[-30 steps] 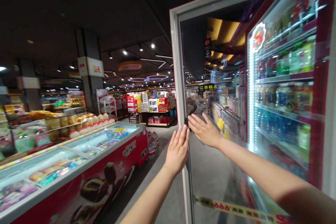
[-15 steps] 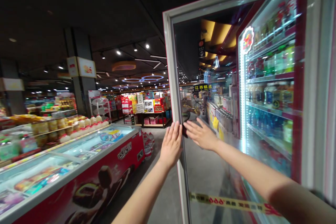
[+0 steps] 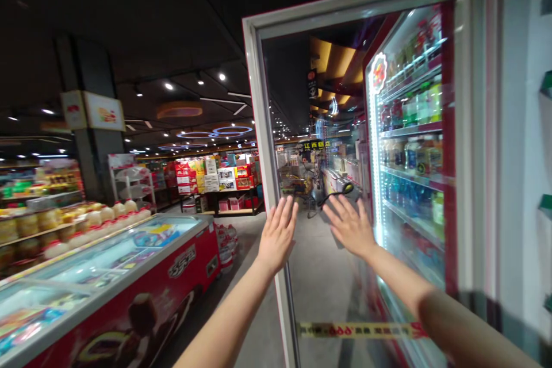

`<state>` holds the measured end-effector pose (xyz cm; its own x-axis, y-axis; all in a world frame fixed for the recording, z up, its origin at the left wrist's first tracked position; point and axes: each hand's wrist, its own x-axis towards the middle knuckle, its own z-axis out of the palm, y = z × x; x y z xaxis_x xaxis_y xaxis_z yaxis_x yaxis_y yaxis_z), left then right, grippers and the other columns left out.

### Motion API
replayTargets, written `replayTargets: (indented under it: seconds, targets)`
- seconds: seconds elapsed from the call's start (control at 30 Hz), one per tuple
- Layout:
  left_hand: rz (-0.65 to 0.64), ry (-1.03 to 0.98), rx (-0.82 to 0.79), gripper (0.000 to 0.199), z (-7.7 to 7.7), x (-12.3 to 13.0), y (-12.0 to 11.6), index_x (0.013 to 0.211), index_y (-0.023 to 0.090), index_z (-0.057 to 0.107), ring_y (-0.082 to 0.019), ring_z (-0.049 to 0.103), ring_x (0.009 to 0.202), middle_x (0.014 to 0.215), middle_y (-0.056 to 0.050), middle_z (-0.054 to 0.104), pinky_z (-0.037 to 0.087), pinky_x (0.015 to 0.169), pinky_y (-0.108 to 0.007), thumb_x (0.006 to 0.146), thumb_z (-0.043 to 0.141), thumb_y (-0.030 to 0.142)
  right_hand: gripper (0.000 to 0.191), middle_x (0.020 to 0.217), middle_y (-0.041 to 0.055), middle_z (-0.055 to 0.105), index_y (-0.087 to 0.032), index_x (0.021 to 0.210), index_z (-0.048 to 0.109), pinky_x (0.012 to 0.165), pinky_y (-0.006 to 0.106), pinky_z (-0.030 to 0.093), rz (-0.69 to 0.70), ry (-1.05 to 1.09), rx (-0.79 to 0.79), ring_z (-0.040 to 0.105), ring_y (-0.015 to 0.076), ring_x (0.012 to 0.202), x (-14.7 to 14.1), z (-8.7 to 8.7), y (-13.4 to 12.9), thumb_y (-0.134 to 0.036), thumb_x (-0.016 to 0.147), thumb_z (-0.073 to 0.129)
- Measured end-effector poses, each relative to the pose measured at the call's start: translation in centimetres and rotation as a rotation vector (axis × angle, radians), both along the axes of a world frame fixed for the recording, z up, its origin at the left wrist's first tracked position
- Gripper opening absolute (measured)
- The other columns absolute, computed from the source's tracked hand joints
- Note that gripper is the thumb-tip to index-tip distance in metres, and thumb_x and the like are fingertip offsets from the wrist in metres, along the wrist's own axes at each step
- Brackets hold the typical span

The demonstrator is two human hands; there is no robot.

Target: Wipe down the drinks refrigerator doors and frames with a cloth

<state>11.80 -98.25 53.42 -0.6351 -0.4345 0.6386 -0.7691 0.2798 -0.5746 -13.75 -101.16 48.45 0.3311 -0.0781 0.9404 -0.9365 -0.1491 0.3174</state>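
Note:
A glass cooler door with a pale frame stands swung out in front of me. My left hand is up against or just before the door's free edge, fingers stretched and lying side by side. Over the glass is my right hand, palm forward and fingers spread. Neither hand holds anything. Whether the palms touch the door, I cannot tell. A dark looped shape with a yellow-green patch shows just above my right fingertips. Low on the pane runs a yellow printed strip.
A red ice cream chest freezer with glass lids runs along the left. White jugs line a shelf behind it. Stacked boxes stand further back. Through the door a lit drinks cooler shows bottles on shelves. A dark pillar rises at left.
The view has turned right, so the door and freezer sit further left. My right hand has moved away from the door's edge, and the gap between my hands has widened.

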Motion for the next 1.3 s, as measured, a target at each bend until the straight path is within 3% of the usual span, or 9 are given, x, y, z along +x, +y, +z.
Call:
replayTargets:
  seconds: [0.13,0.27,0.4,0.5,0.7,0.93,1.07,1.17,1.3]
  targets:
    - [-0.044,0.008,-0.022,0.1,1.2,-1.7,0.0,0.162,0.013,0.011,-0.029,0.0,0.157,0.17,-0.013,0.005,0.015,0.129,-0.049,0.081,0.067,0.029,0.063,0.161,0.003,0.043,-0.032,0.151,0.044,0.126,0.056,-0.002,0.025,0.181,0.083,0.023,0.0229,0.153,-0.4,1.2,0.0,-0.035,0.092,0.064]
    - [-0.084,0.02,-0.014,0.108,2.0,-3.5,-0.2,0.162,0.012,0.006,-0.031,-0.003,0.157,0.169,-0.015,0.004,0.016,0.128,-0.051,0.08,0.073,0.037,0.064,0.164,0.0072,0.035,-0.03,0.156,0.039,0.124,0.06,0.009,-0.036,-0.125,0.038,0.026,0.0283,0.153,-3.0,3.5,0.2,-0.035,0.095,0.06]
    - [-0.107,-0.013,0.009,0.113,1.4,-4.7,-0.3,0.162,0.012,0.004,-0.032,-0.006,0.156,0.17,-0.013,0.003,0.015,0.128,-0.052,0.079,0.076,0.042,0.067,0.163,0.0131,0.036,-0.025,0.159,0.033,0.122,0.062,0.015,-0.112,-0.411,-0.038,0.022,0.0308,0.154,-4.1,-2.1,0.8,-0.032,0.097,0.057]
    - [-0.148,-0.042,0.024,0.115,1.0,-5.9,-0.1,0.162,0.014,0.007,-0.032,-0.007,0.156,0.17,-0.012,0.004,0.014,0.128,-0.053,0.077,0.079,0.042,0.066,0.162,0.0109,0.038,-0.029,0.156,0.037,0.123,0.062,0.011,-0.095,-0.251,0.067,0.023,0.0301,0.154,-3.8,-4.4,1.3,-0.033,0.095,0.062]
    - [-0.197,0.0,0.05,0.13,1.3,-9.6,0.2,0.162,0.02,0.014,-0.039,-0.005,0.155,0.17,-0.013,0.006,0.016,0.125,-0.062,0.062,0.091,0.048,0.059,0.164,0.0074,0.036,-0.032,0.154,0.039,0.123,0.062,0.015,-0.082,-0.28,0.072,0.025,0.0284,0.154,-7.8,1.7,2.0,-0.032,0.098,0.056]
    - [-0.134,0.036,0.033,0.14,0.9,-10.9,0.7,0.161,0.024,0.019,-0.044,0.002,0.154,0.168,-0.015,0.012,0.02,0.122,-0.066,0.048,0.098,0.044,0.063,0.162,0.0142,0.037,-0.026,0.16,0.028,0.116,0.064,0.03,-0.121,-0.496,0.006,0.024,0.031,0.154,-10.4,-4.0,2.8,-0.025,0.1,0.048]
    - [-0.124,0.049,0.039,0.139,1.2,-11.0,1.2,0.16,0.024,0.022,-0.043,0.002,0.153,0.167,-0.015,0.014,0.018,0.123,-0.066,0.046,0.099,0.044,0.059,0.162,0.0073,0.04,-0.032,0.151,0.044,0.119,0.056,0.03,-0.047,-0.182,0.131,0.028,0.0267,0.152,-11.4,-0.3,3.3,-0.022,0.094,0.055]
    - [-0.111,0.054,0.058,0.137,1.4,-11.1,1.7,0.159,0.025,0.024,-0.043,0.001,0.153,0.166,-0.015,0.014,0.016,0.123,-0.066,0.046,0.099,0.043,0.055,0.163,0.0086,0.038,-0.03,0.151,0.045,0.119,0.056,0.03,-0.056,-0.303,0.072,0.027,0.0271,0.153,-14.2,3.0,3.2,-0.027,0.097,0.052]
    - [-0.096,0.053,0.07,0.137,1.5,-11.3,2.0,0.159,0.024,0.023,-0.043,-0.003,0.152,0.166,-0.015,0.013,0.013,0.123,-0.066,0.046,0.099,0.042,0.057,0.162,0.0134,0.037,-0.025,0.157,0.034,0.116,0.061,0.033,-0.111,-0.622,-0.007,0.026,0.03,0.153,-17.1,-0.6,3.1,-0.03,0.101,0.043]
